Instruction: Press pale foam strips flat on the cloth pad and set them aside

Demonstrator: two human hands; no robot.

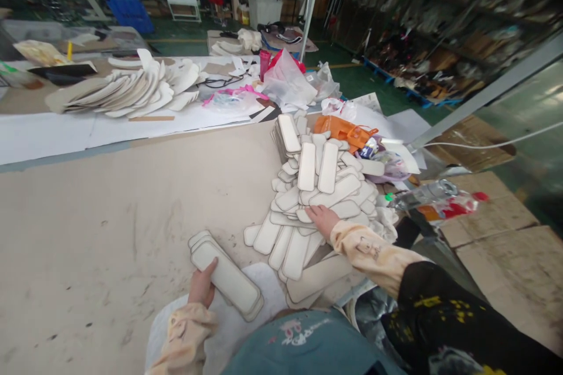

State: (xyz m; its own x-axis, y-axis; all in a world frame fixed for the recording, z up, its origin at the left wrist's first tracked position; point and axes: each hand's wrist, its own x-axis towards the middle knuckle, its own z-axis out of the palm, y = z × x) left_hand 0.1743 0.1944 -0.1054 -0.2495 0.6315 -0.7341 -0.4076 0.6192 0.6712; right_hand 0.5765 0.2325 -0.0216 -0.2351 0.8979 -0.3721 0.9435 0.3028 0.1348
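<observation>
My left hand [201, 287] grips a small stack of white oblong padded pieces [226, 274] at the near edge of the beige worktable [109, 217]. To its right my right hand [323, 220] lies flat on a big loose heap of the same white pieces [316, 187], fingers reaching into it. The heap spreads from the table's near edge up toward an upright bundle of pieces [285, 135]. Both sleeves are pale and stained.
A fanned pile of curved white cut-outs [132, 91] lies at the far left of the table. Plastic bags [288, 85], an orange bag [343, 129] and a plastic bottle [422, 193] crowd the right side. A person in yellow stands far back.
</observation>
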